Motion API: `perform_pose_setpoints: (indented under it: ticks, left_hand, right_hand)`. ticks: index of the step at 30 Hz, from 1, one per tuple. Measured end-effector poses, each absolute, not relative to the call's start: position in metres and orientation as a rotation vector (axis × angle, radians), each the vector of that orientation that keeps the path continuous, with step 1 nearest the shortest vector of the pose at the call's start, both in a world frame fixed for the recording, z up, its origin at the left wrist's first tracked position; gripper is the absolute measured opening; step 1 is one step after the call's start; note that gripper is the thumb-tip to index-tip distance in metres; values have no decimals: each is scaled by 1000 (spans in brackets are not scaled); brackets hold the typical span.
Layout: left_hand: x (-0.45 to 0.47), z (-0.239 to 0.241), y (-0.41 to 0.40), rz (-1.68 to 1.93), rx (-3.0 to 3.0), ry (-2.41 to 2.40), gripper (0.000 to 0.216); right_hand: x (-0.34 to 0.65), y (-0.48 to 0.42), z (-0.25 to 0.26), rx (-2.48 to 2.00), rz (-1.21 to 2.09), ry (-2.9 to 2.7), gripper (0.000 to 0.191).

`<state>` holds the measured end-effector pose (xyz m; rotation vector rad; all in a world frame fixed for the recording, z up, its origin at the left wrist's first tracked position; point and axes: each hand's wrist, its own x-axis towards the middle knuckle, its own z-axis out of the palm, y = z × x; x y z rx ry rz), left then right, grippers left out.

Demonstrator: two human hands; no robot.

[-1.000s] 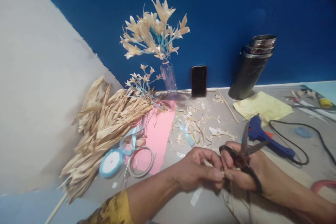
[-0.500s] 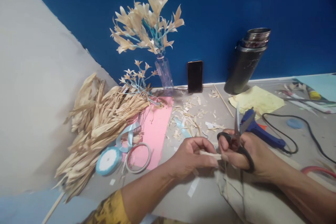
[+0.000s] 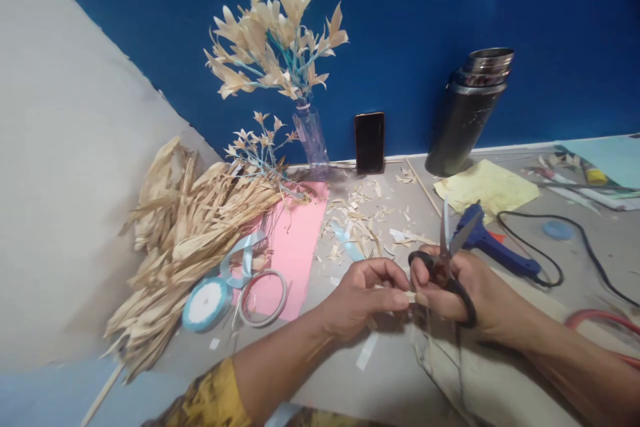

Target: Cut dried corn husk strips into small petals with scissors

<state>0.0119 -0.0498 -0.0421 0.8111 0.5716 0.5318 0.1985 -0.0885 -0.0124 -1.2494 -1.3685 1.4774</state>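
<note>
My left hand [image 3: 361, 295] pinches a narrow pale strip [image 3: 411, 296], probably corn husk, between thumb and fingers. Black-handled scissors [image 3: 445, 255] sit in my right hand [image 3: 483, 290], their blades parted and pointing up and away from the strip. My right thumb and fingertips close on the strip's other end, close to the left fingertips. Most of the strip is covered by my fingers. Thin dark strands [image 3: 460, 373] hang down below my right hand onto a pale sheet.
Dried corn husks [image 3: 185, 240] are heaped at left, beside blue ribbon [image 3: 204, 305] and a tape roll [image 3: 263, 299]. Husk flowers stand in a clear bottle [image 3: 311, 140]. Behind are a phone [image 3: 369, 143] and a flask [image 3: 465, 120]; a blue glue gun [image 3: 493, 243] lies right.
My left thumb and fingers have drawn closer to the right fingertips, so less of the strip shows. The scissors stay parted. The view has shifted slightly.
</note>
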Motion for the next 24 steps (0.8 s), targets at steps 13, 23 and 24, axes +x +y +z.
perform_pose_setpoints:
  ticks: [13, 23, 24]
  left_hand:
    - [11, -42, -51, 479, 815, 535, 57]
    - [13, -45, -51, 492, 828, 548, 32]
    - [13, -45, -50, 480, 813, 511, 32]
  right_hand:
    - [198, -89, -12, -1208, 1487, -1361, 26]
    - [198, -92, -13, -1244, 1483, -1482, 20]
    - [198, -92, -13, -1249, 1477, -1489, 20]
